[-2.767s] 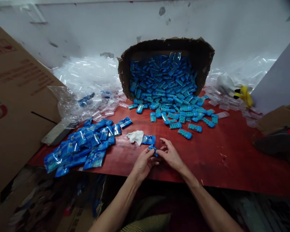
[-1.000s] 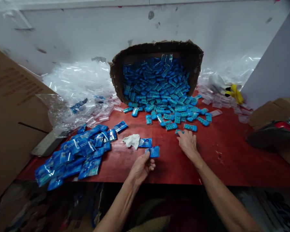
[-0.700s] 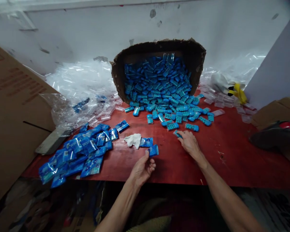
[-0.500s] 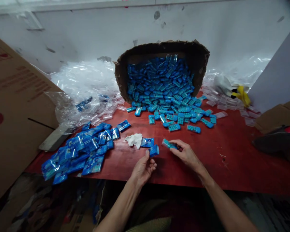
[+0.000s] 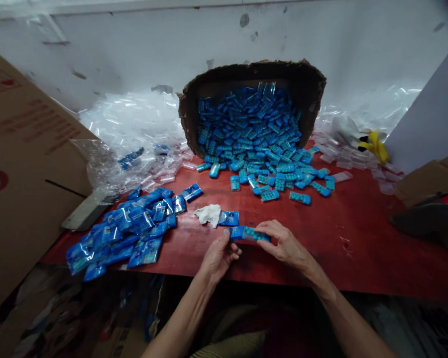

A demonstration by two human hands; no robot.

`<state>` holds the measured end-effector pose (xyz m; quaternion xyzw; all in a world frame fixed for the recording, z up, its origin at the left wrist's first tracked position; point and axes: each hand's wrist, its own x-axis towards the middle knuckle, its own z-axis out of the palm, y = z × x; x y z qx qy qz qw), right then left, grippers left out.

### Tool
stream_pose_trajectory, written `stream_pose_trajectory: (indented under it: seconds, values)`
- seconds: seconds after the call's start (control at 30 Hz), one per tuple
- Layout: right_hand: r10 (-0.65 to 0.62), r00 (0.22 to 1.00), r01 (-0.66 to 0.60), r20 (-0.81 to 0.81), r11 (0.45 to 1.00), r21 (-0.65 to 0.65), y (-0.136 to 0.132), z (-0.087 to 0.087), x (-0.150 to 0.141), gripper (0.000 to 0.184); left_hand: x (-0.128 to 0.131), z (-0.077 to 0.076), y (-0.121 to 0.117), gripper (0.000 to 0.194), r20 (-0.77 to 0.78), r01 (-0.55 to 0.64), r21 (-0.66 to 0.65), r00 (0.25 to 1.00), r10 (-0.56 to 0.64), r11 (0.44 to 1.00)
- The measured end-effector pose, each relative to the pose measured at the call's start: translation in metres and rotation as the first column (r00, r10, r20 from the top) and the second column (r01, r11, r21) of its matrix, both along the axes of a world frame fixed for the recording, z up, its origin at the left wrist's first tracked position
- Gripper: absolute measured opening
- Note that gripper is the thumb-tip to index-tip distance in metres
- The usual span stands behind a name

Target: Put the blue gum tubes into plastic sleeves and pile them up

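At the far left, a printed carton (image 5: 33,134) stands at the edge of the tabletop (image 5: 194,248). To its right lies a pile of blue packets (image 5: 123,228), and next a crumpled white piece (image 5: 208,215), touching a flat blue packet (image 5: 230,218). Nearer the front edge, the left hand (image 5: 218,253) pinches a blue pouch (image 5: 236,232) by its left end between thumb and fingers. Immediately right of the pouch is the bead container (image 5: 251,233), its leading end at or against the pouch's right edge; whether any of it sits inside cannot be told. The step in hand appears to be bringing container and pouch together end to end; the next move calls for the pouch mouth held apart and both parts kept in line. The container's long axis runs left to right, dipping slightly rightward; its clear, turquoise-beaded end points left at the pouch, its blue end right. The right hand (image 5: 283,243) grips that blue end, fingers closed on it from the right. Behind, a torn cardboard box (image 5: 254,69) opens forward, spilling similar containers (image 5: 254,134). Clear plastic cases (image 5: 345,156) lie farther right.
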<state>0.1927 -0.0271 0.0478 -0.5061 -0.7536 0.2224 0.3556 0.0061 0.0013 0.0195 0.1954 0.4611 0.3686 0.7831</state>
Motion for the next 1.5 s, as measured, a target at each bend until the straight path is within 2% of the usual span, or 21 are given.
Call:
stream_pose_trajectory:
  seconds: [0.2,0.3,0.37,0.53,0.63,0.73,0.8,0.9,0.97,1.0,1.1,1.2,1.33,1.5]
  values:
    - [-0.007,0.999,0.004,0.049,0.999,0.050,-0.003,0.007,-0.006,0.023,-0.002,0.001,0.002,0.030,-0.010,0.055,0.090,0.998,-0.054,0.994]
    - [0.003,0.999,-0.005,0.038,0.998,0.063,-0.003,0.004,-0.011,0.023,0.000,0.004,0.001,0.029,-0.066,0.040,0.143,0.997,-0.031,0.989]
    - [-0.027,0.998,0.021,0.062,0.994,0.106,-0.004,-0.002,-0.016,0.024,0.002,0.007,0.001,0.029,-0.079,0.025,0.134,0.997,-0.014,0.991]
    - [-0.088,0.992,0.074,0.087,0.985,0.158,-0.009,-0.016,-0.032,0.030,0.008,0.012,0.000,0.026,0.041,0.002,0.058,0.999,-0.005,0.998]
    - [-0.111,0.994,0.109,0.011,0.987,0.114,-0.014,-0.015,-0.042,0.031,0.009,0.011,0.000,0.022,0.050,-0.021,0.037,0.999,0.020,0.999]
    - [-0.095,0.973,0.094,-0.211,0.995,-0.015,-0.015,-0.011,-0.045,0.029,0.004,0.010,0.001,0.017,0.104,0.007,-0.030,0.995,-0.004,1.000]
    - [-0.066,0.900,-0.002,-0.430,0.988,-0.155,-0.013,-0.010,-0.042,0.028,0.000,0.011,0.002,0.016,0.170,0.067,-0.062,0.984,-0.055,0.996]
    - [-0.076,0.679,-0.223,-0.730,0.927,-0.303,-0.008,-0.012,-0.036,0.043,-0.004,0.014,0.002,0.019,0.264,0.184,-0.008,0.948,-0.175,0.983]
    - [-0.096,0.561,-0.343,-0.822,0.877,-0.336,-0.004,-0.013,-0.033,0.061,-0.004,0.016,0.001,0.022,0.291,0.250,0.058,0.922,-0.256,0.967]
    - [-0.098,0.541,-0.390,-0.836,0.851,-0.352,-0.003,-0.012,-0.033,0.067,-0.004,0.016,0.000,0.022,0.291,0.276,0.085,0.912,-0.289,0.957]
    - [-0.073,0.595,-0.472,-0.801,0.775,-0.421,-0.002,-0.003,-0.033,0.076,-0.002,0.015,-0.002,0.018,0.263,0.308,0.121,0.907,-0.330,0.944]
    - [-0.034,0.665,-0.495,-0.746,0.729,-0.473,-0.001,0.009,-0.030,0.080,-0.001,0.011,-0.004,0.017,0.248,0.310,0.115,0.911,-0.329,0.944]
    - [-0.027,0.662,-0.542,-0.749,0.673,-0.504,0.003,0.009,-0.027,0.077,0.001,0.009,-0.008,0.020,0.242,0.304,0.104,0.916,-0.320,0.947]
    - [-0.127,0.627,-0.478,-0.768,0.716,-0.509,0.003,-0.007,-0.032,0.063,0.009,0.011,-0.016,0.022,0.245,0.188,0.115,0.946,-0.211,0.975]
